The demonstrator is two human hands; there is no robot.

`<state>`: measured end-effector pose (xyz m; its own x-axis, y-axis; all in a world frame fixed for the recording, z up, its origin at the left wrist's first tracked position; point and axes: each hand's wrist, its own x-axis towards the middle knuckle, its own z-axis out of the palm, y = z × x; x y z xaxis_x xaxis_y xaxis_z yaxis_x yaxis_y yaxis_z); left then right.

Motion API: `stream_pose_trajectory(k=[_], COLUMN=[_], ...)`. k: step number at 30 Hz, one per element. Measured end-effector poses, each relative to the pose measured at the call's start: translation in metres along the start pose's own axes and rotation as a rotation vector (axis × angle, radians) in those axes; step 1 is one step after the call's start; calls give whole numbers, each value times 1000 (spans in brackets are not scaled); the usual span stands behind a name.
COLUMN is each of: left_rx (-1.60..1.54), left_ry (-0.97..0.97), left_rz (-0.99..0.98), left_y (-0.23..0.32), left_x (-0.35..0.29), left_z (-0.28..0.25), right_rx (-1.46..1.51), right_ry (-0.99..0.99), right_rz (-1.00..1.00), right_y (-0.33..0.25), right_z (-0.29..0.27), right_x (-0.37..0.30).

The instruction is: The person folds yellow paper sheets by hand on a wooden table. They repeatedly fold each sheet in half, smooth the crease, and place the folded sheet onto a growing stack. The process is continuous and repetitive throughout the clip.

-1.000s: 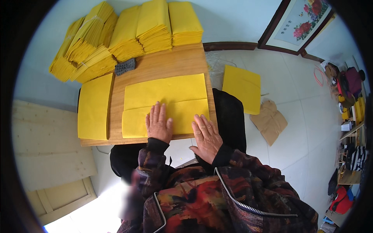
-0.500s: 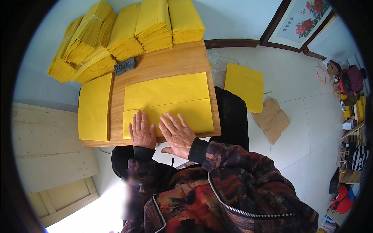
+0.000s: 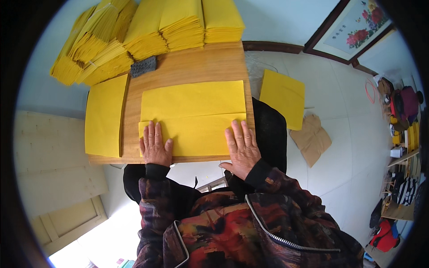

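Note:
A sheet of yellow paper (image 3: 192, 99) lies on the wooden table in front of me, its near part folded up over itself so that the flap's edge runs straight across. My left hand (image 3: 155, 144) rests flat on the left end of the flap, fingers extended. On the flap's right end lies my right hand (image 3: 241, 147), palm down, fingers slightly spread and thumb out toward the near table edge. Neither hand grips anything. Left of the folded sheet is a yellow stack (image 3: 105, 117) of flat paper.
Bundled yellow paper stacks (image 3: 181, 27) line the table's far side, with a dark grey textured block (image 3: 143, 66) before them. On the floor to the right lie a yellow sheet (image 3: 282, 99) and crumpled brown paper (image 3: 311, 139). A cluttered shelf (image 3: 398, 213) stands far right.
My right hand has slid rightward along the flap to its right end. My left hand has shifted slightly left, so the hands are now wide apart. The view has shifted a little.

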<state>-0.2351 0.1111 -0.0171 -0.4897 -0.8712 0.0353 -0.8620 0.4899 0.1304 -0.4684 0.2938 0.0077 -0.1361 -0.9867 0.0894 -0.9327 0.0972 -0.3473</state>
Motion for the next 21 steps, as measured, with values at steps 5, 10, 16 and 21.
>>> stream_pose_trajectory(k=[5,10,16,21], left_rx=[19,-31,-44,-32], left_ry=[16,27,-49,-67], left_rz=[-106,-108,-150,-165], left_y=[-20,-26,-21,-17], left_x=[7,11,12,13], left_z=[-3,-6,-15,-17], right_rx=[-47,-82,-117,-50], right_ry=[-5,-42,-104,-141], right_rz=[3,23,38,6], right_y=[-1,-3,-4,-18], right_z=[-4,-3,-6,-18], right_x=[0,0,1,8])
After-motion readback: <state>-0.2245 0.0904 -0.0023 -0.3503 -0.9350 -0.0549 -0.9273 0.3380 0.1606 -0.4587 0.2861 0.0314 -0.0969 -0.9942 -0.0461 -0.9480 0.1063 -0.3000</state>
